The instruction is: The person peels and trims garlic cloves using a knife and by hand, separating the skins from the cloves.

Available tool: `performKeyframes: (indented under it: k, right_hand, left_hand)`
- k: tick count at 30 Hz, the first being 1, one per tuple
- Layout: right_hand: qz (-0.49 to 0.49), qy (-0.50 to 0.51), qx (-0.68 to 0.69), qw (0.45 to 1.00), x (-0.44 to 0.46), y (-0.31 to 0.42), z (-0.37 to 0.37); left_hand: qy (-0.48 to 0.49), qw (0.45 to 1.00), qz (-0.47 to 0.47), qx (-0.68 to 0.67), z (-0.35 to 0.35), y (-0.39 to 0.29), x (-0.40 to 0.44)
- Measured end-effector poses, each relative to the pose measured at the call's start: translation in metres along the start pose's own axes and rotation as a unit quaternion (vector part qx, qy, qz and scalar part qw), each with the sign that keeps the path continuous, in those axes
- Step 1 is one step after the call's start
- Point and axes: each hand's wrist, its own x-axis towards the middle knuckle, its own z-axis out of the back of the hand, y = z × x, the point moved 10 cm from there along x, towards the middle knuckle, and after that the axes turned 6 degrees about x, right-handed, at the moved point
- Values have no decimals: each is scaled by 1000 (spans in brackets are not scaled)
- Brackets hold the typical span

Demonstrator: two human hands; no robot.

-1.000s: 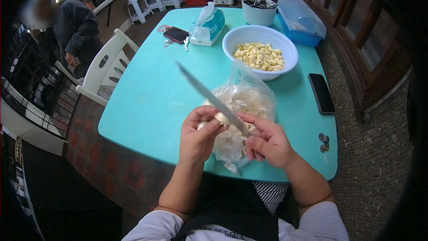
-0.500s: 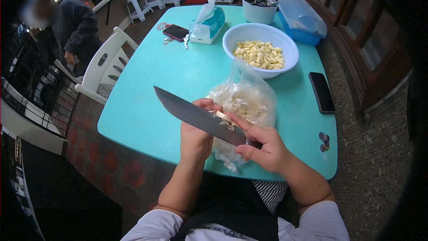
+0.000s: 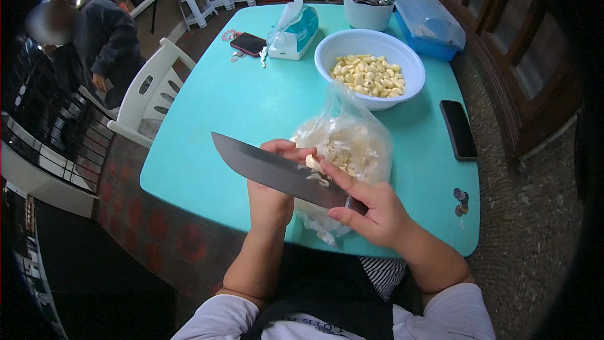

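Observation:
A wide-bladed knife lies slantwise across my hands, its tip pointing left. My right hand is closed on the handle, with the index finger reaching along the blade to a pale garlic clove. My left hand is behind the blade, its fingertips pinching the same clove; the blade hides part of the palm. Thin bits of peel cling to the blade. Just beyond my hands sits a clear plastic bag of garlic skins. Behind it stands a pale blue bowl holding many peeled cloves.
On the turquoise table lie a black phone, some coins, a second phone and a tissue pack. A white tub and a blue box stand at the back. A person is near a white chair.
The knife has shifted slightly left, its tip a little lower. The clove now stands out more at my left fingertips, and the peel on the blade lies apart from it.

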Motion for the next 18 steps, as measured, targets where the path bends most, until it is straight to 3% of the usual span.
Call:
performKeyframes:
  k: [3, 6, 11, 13, 15, 18]
  right_hand:
    - [-5, -11, 24, 1000, -1, -4, 0]
    - [51, -34, -3, 998, 0, 2, 4]
    - [-8, -15, 36, 999, -1, -7, 6]
    - [-78, -5, 132, 988, -4, -21, 4]
    - [-178, 8, 298, 938, -11, -41, -5]
    - [-204, 13, 411, 889, -11, -42, -10]
  left_hand:
    - [-9, 999, -4, 46, 0, -4, 2]
    - [-9, 997, -7, 82, -2, -8, 5]
    - [22, 996, -7, 85, -9, -7, 8]
    - [22, 998, 14, 61, -9, -3, 9]
    - [32, 998, 32, 43, -11, 0, 11]
    - [65, 996, 62, 25, -14, 2, 13]
